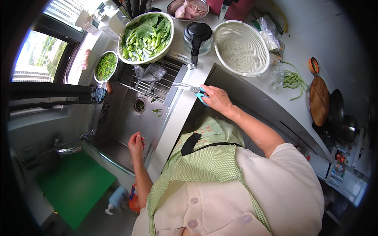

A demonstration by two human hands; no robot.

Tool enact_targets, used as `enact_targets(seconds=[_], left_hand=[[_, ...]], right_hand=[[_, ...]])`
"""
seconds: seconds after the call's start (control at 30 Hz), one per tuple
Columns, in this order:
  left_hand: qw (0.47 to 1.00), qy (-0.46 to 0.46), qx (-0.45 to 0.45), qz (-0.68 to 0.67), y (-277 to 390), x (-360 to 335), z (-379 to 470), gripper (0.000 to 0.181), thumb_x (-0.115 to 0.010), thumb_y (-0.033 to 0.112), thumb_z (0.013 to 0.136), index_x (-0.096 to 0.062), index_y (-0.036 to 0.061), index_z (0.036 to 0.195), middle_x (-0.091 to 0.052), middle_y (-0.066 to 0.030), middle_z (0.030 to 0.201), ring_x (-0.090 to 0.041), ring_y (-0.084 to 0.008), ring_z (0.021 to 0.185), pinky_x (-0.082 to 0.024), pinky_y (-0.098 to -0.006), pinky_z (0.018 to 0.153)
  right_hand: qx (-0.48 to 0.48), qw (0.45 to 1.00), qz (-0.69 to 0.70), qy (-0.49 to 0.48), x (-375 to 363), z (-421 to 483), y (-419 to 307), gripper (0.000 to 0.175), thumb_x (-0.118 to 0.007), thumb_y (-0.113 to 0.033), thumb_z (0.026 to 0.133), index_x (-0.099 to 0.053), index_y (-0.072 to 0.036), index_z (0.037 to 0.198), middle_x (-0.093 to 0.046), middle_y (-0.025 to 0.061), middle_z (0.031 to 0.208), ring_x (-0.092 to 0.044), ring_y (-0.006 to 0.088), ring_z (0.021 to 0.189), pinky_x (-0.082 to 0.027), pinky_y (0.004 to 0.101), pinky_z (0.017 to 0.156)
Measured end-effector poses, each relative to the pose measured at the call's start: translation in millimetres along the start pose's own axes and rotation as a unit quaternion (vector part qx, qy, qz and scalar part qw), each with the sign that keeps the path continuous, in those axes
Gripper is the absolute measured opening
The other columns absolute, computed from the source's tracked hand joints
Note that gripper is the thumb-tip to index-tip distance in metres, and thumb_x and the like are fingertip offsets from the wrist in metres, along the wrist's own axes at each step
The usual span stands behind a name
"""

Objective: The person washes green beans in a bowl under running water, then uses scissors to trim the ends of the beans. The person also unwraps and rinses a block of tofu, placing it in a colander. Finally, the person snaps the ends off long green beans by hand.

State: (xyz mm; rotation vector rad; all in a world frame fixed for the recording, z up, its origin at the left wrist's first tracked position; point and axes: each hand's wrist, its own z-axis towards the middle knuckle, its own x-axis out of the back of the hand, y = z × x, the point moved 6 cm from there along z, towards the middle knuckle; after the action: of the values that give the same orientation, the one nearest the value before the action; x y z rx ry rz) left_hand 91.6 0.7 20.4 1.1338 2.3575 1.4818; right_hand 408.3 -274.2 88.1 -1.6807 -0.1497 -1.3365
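Note:
Kitchen scissors (pixel 190 89) with turquoise handles lie in the grip of my right hand (pixel 217 98). Their blades point left, over the counter edge by the sink. My left hand (pixel 136 145) hovers above the front part of the stainless-steel sink (pixel 124 126), fingers curled in, with nothing visible in them. Green scraps (pixel 156 111) lie on the sink floor near the drain (pixel 138 105). A metal roll-up rack (pixel 144 90) spans the far end of the sink, carrying a crumpled silvery mesh piece (pixel 150 72). Close to the scissors stands a glass jug (pixel 197 38) with a black lid and handle.
Leafy greens fill a white basket (pixel 121 54); cut green pieces fill a saucepan (pixel 106 66). An oval white basket (pixel 240 48), a bowl of raw meat (pixel 189 10) and long beans (pixel 292 79) sit on the counter. A faucet (pixel 69 150) and green board (pixel 76 188) are left.

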Motion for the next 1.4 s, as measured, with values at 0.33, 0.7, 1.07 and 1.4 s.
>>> enact_targets(seconds=[0.33, 0.7, 1.07, 1.4], left_hand=[[1.000, 0.019, 0.020, 0.003, 24, -64, -36, 0.020, -0.052, 0.017, 0.092, -0.060, 0.0036, 0.104, -0.059, -0.0028, 0.072, -0.049, -0.0065, 0.051, -0.036, -0.0197, 0.040], [0.998, 0.038, 0.044, 0.011, 9, -77, -61, 0.018, -0.052, 0.016, 0.092, -0.061, 0.0043, 0.101, -0.059, -0.0031, 0.071, -0.050, -0.0066, 0.050, -0.035, -0.0190, 0.040], [0.998, -0.026, -0.015, 0.050, 54, -62, 9, 0.016, -0.052, 0.015, 0.092, -0.061, 0.0049, 0.100, -0.058, -0.0019, 0.069, -0.047, -0.0057, 0.047, -0.032, -0.0192, 0.037], [0.992, -0.097, -0.005, 0.083, 53, -82, 26, 0.017, -0.053, 0.016, 0.092, -0.061, 0.0025, 0.101, -0.059, -0.0032, 0.069, -0.047, -0.0070, 0.045, -0.033, -0.0201, 0.036]], right_hand=[[0.085, 0.994, -0.038, 0.055, -21, 57, 46, 0.032, -0.056, -0.010, 0.081, -0.052, -0.002, 0.112, -0.058, 0.0140, 0.089, -0.058, 0.0315, 0.087, -0.048, 0.0409, 0.076], [0.072, 0.974, -0.212, 0.029, -33, 82, 42, 0.032, -0.052, -0.007, 0.079, -0.055, -0.001, 0.111, -0.061, 0.0099, 0.080, -0.061, 0.0242, 0.080, -0.051, 0.0362, 0.068], [0.087, 0.961, -0.255, 0.056, -25, 82, 43, 0.010, -0.055, -0.011, 0.075, -0.062, -0.007, 0.079, -0.060, 0.0078, 0.080, -0.060, 0.0218, 0.082, -0.049, 0.0337, 0.068], [0.011, 0.991, 0.068, 0.111, 66, 14, 24, 0.013, -0.062, -0.016, 0.078, -0.061, -0.003, 0.077, -0.059, 0.0113, 0.079, -0.058, 0.0274, 0.077, -0.048, 0.0366, 0.071]])
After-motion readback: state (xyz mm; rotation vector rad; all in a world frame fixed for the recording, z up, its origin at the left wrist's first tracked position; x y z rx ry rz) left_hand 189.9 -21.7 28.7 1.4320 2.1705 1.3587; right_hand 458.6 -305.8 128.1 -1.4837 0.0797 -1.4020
